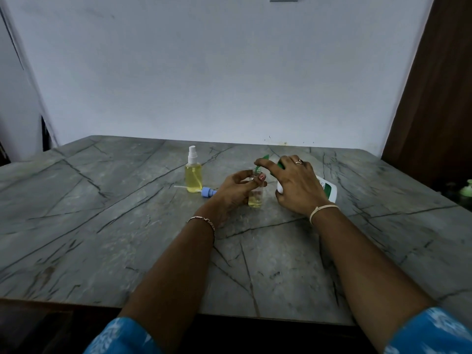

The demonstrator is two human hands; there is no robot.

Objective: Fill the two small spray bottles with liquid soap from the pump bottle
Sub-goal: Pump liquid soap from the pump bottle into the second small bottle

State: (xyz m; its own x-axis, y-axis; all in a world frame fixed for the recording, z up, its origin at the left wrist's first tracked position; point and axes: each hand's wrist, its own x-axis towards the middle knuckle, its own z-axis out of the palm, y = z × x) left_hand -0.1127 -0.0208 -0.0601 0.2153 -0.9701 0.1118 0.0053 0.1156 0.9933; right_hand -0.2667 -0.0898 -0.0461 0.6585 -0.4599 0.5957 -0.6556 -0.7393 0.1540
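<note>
Head view: the step in hand is judged to be the filling of the second bottle. The first spray bottle point(193, 175) stands upright left of centre on the table point(102, 226), capped with a white spray head and yellow with soap almost to the shoulder; it reads as finished. The second spray bottle point(255, 199) stands at the centre of the frame, uncapped, clear, with a shallow layer of yellow soap at its base only. The left hand point(236, 190) holds it, fingers and thumb curled round its upper part, so the neck is mostly hidden. Its blue spray head point(207, 192), with the thin white dip tube attached, lies on the table between the two spray bottles, just beside the base of the first. The pump bottle point(327, 190), white with a green pump top, is right of centre and tilted toward the second spray bottle, its green spout near the open neck. The right hand point(297, 185) grips the pump bottle from above, thumb against the white body, index finger stretched out along the pump top. Whether soap is flowing cannot be told. The next move probably calls for repeated presses on the pump with the spout held directly over the narrow neck, the left hand steadying the bottle. Once the level matches the first bottle, the blue spray head is to be screwed on.
</note>
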